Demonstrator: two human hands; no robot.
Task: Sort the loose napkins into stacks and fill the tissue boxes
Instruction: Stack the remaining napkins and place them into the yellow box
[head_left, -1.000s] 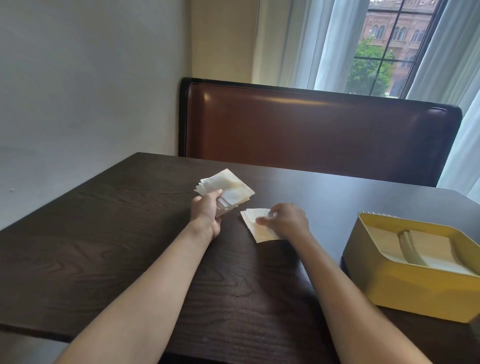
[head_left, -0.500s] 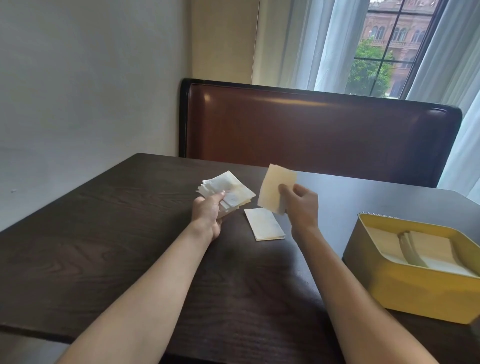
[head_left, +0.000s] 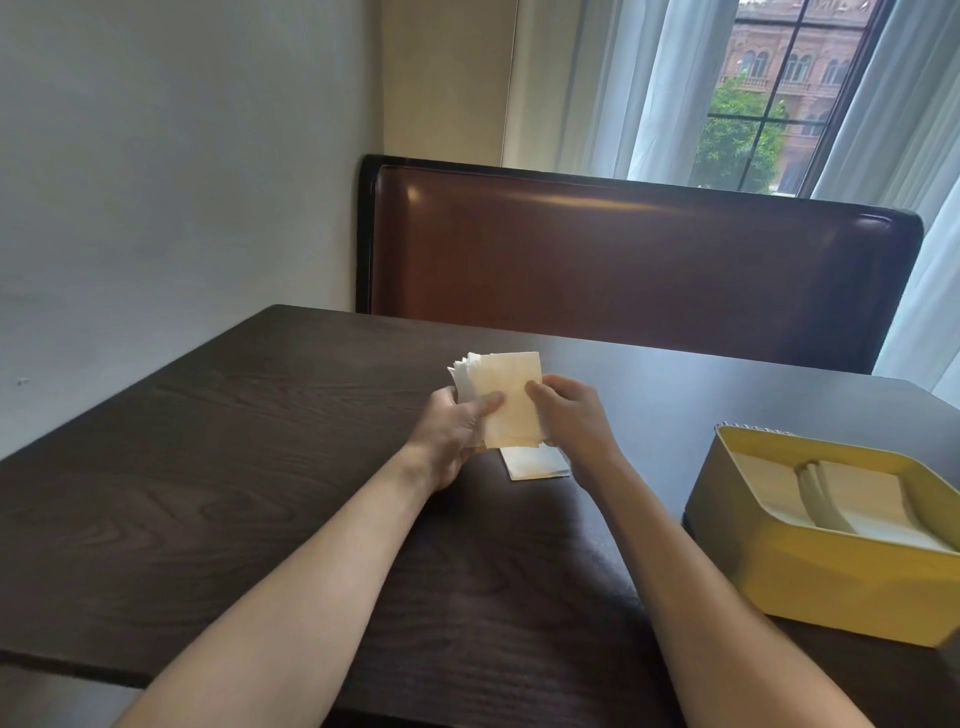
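Fingers of the left hand (head_left: 451, 431) stay curled round the napkin bundle (head_left: 506, 400) at frame centre; the right hand (head_left: 569, 415) has swung in, pinching its napkin against that bundle. Below lies the table stack (head_left: 535, 463); lower right, the yellow box (head_left: 831, 577).

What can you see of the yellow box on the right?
The yellow box is an open, lidless, rounded-corner container with glossy walls that look like metal or plastic. It sits flat on the dark wooden table near its right edge, partly cut off by the frame. Inside lie pale folded napkins in two side-by-side stacks. Neither hand touches it.
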